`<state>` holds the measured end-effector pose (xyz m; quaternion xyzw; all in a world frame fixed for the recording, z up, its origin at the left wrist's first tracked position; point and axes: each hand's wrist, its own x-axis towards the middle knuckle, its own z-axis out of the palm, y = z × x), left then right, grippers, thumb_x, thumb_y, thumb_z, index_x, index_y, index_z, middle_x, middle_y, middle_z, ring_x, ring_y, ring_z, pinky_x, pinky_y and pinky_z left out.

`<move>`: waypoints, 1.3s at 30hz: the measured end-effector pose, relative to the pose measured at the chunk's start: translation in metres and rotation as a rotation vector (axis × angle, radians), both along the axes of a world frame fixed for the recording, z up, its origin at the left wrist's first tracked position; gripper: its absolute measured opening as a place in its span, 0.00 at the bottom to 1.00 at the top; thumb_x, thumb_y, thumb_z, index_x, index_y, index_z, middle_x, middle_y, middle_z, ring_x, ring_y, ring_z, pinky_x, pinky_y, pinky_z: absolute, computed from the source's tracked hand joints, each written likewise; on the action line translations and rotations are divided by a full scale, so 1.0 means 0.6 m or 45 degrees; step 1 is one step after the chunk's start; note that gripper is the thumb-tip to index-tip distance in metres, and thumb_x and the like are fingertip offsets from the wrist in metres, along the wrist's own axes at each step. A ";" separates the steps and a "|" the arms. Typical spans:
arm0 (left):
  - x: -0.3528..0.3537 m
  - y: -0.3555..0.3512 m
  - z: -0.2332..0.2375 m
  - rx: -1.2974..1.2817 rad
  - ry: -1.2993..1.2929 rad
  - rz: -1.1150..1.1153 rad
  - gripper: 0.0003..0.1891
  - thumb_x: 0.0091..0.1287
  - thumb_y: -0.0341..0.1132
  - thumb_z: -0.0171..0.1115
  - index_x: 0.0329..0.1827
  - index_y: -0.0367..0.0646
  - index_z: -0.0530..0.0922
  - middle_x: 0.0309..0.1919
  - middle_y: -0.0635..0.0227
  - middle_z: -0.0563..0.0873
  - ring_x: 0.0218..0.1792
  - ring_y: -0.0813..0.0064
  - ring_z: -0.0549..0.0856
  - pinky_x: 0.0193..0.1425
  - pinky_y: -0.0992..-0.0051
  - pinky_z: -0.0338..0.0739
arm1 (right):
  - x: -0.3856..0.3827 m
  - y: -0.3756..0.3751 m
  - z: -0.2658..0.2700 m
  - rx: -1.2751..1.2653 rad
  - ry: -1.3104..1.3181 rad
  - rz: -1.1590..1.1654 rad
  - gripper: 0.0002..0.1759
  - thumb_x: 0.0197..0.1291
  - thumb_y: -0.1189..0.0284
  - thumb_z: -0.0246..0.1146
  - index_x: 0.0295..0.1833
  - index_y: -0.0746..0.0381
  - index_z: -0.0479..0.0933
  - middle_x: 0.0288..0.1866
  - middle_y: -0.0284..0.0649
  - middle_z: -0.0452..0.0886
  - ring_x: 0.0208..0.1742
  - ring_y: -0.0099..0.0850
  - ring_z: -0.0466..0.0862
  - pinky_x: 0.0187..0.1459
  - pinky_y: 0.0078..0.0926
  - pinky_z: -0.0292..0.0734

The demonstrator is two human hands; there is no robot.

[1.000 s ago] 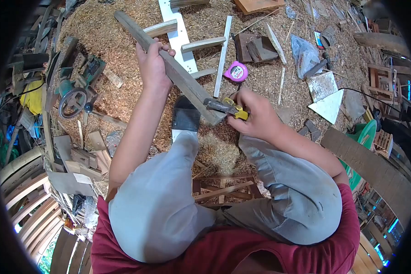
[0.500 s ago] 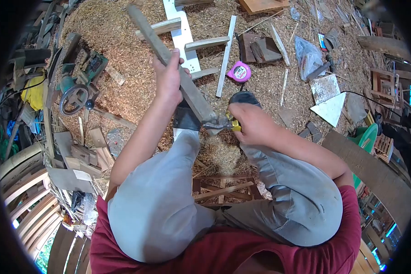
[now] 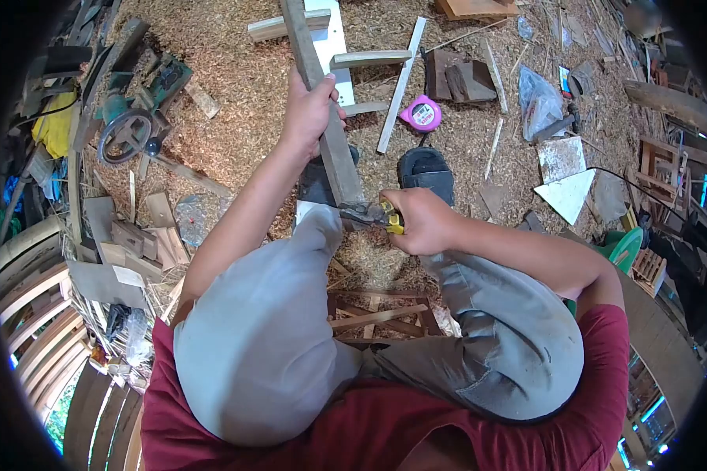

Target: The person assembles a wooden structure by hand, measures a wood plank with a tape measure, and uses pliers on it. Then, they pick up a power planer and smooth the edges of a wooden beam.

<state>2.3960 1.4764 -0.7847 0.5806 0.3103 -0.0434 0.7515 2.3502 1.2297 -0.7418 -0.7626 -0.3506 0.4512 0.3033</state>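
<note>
My left hand is wrapped round a long wooden bar, partway along it. The bar slopes from the top of the view down to between my knees. In my right hand I grip yellow-handled pliers. Their dark metal jaws meet the lower end of the bar; whether they bite on something there is too small to tell. My fingers hide most of the handles. Past the bar, short wooden pieces lie across a white perforated strip.
Sawdust and shavings cover the ground. A pink tape measure lies beyond my right foot, near a thin wooden strip and dark wood blocks. A machine with a handwheel stands at left. A plastic bag lies at right.
The bar has swung to a steeper angle, its far end moving right. Both hands still hold on, and the pliers have shifted slightly left. The camera view has shifted a little.
</note>
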 end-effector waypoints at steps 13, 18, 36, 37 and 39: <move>0.011 0.015 -0.030 -0.105 -0.105 -0.159 0.25 0.76 0.33 0.60 0.71 0.48 0.60 0.33 0.69 0.79 0.23 0.75 0.82 0.23 0.72 0.82 | 0.013 0.026 -0.029 -0.029 0.672 0.030 0.15 0.50 0.79 0.66 0.46 0.64 0.76 0.31 0.38 0.83 0.31 0.30 0.84 0.34 0.35 0.79; 0.024 0.019 -0.051 -0.234 -0.161 -0.127 0.27 0.77 0.34 0.60 0.75 0.47 0.60 0.31 0.70 0.79 0.23 0.76 0.82 0.23 0.73 0.81 | 0.047 0.031 -0.026 -0.129 1.236 -0.037 0.15 0.47 0.81 0.66 0.40 0.59 0.71 0.28 0.30 0.73 0.31 0.24 0.76 0.35 0.29 0.74; -0.002 0.039 0.007 0.063 -0.294 -0.552 0.40 0.78 0.35 0.63 0.88 0.49 0.51 0.31 0.70 0.79 0.22 0.81 0.79 0.24 0.78 0.78 | 0.118 -0.130 -0.113 0.060 0.852 -1.576 0.05 0.58 0.79 0.59 0.31 0.59 0.72 0.25 0.33 0.72 0.24 0.26 0.72 0.28 0.31 0.73; -0.005 0.036 0.008 0.077 -0.305 -0.597 0.39 0.79 0.35 0.62 0.88 0.49 0.51 0.31 0.70 0.79 0.23 0.81 0.79 0.25 0.78 0.77 | 0.117 -0.142 -0.123 0.031 0.812 -1.598 0.06 0.58 0.78 0.59 0.29 0.59 0.72 0.24 0.33 0.72 0.24 0.27 0.72 0.28 0.32 0.73; -0.015 0.031 0.012 0.084 -0.215 -0.729 0.39 0.80 0.37 0.60 0.89 0.49 0.51 0.32 0.69 0.79 0.27 0.81 0.79 0.27 0.78 0.78 | 0.114 -0.166 -0.154 0.021 0.836 -1.657 0.06 0.59 0.76 0.59 0.29 0.59 0.73 0.24 0.33 0.72 0.24 0.27 0.72 0.29 0.33 0.75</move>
